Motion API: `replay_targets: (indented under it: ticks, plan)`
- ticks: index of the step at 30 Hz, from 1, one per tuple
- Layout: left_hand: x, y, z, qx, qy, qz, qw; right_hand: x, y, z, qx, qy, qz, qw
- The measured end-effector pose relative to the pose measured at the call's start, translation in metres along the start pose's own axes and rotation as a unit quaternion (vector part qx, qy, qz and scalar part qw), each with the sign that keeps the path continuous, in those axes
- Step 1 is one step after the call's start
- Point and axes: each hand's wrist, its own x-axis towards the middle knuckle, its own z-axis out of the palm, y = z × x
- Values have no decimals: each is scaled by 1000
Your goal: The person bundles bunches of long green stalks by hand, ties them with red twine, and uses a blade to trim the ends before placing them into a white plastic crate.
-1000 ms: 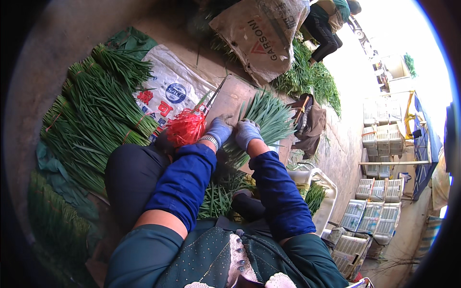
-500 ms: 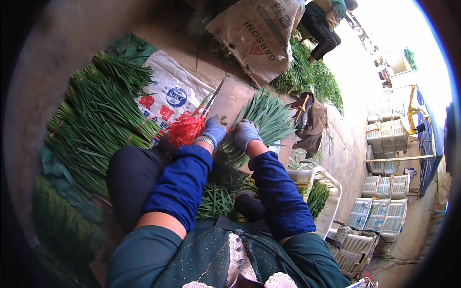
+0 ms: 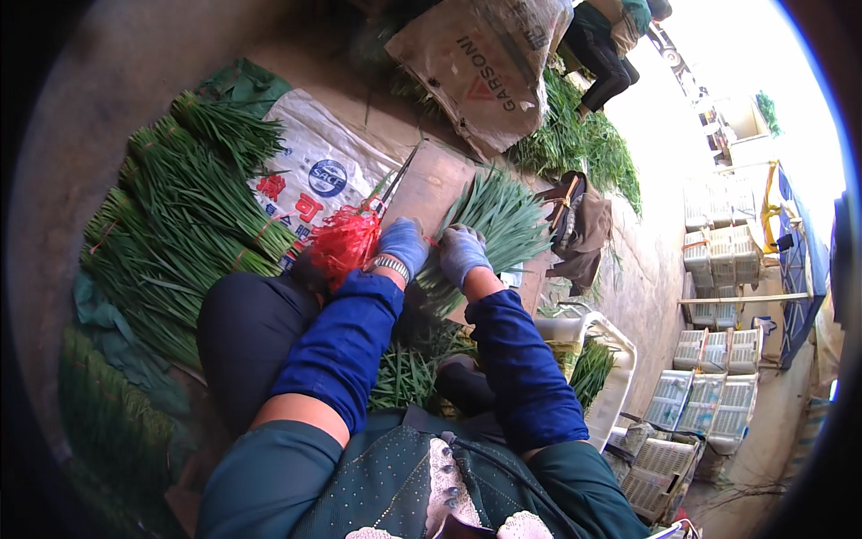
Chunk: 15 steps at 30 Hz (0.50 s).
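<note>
A loose bunch of long green chives (image 3: 499,214) lies across a brown board (image 3: 429,190) in front of me, its leaves fanned to the right. At its left side both gloved hands are close together, with a short bit of red tie strip (image 3: 432,241) between them. My left hand (image 3: 404,244) is closed at one end of that strip. My right hand (image 3: 464,251) has its fingers curled against the bunch at the strip's other end. The fingertips are partly hidden. Beside my left wrist hangs a tuft of red strips (image 3: 347,241).
Tied chive bundles (image 3: 193,202) are piled on the left, beside a white printed sack (image 3: 310,157). A white crate (image 3: 615,355) with greens stands near my right elbow. More greens (image 3: 584,135), a seated person (image 3: 603,54) and stacked pale crates (image 3: 723,256) are farther off.
My left hand has turned slightly, so its fingers now show less. My right hand and the bunch stay in nearly the same place.
</note>
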Motion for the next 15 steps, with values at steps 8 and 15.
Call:
replay_targets:
  ticks: [8, 15]
  plan:
    - [3, 0, 11, 80, 8, 3, 997, 0, 4, 6, -2, 35, -16, 999]
    - [2, -1, 12, 42, 41, 49, 997, -4, 6, 6, 23, 43, -12, 999]
